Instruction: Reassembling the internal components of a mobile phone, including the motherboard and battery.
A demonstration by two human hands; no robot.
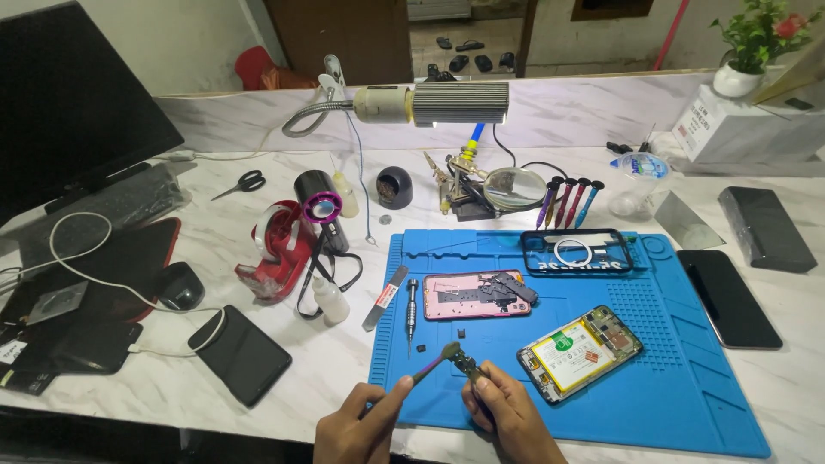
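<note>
Two hands over blue mat | left hand grips brush | right hand pinches small circuit part

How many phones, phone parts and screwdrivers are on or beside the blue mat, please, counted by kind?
Opened phones on the blue mat: 2 (pink one, one showing its battery)
Dark phones beside the mat: 2
Clear phone case: 1
Screwdrivers in stand: 4
Screwdriver lying on mat: 1
Total: 10

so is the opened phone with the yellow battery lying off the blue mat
No, the opened phone with its yellow battery lies fully on the blue mat, just to the right of the right hand.
</note>
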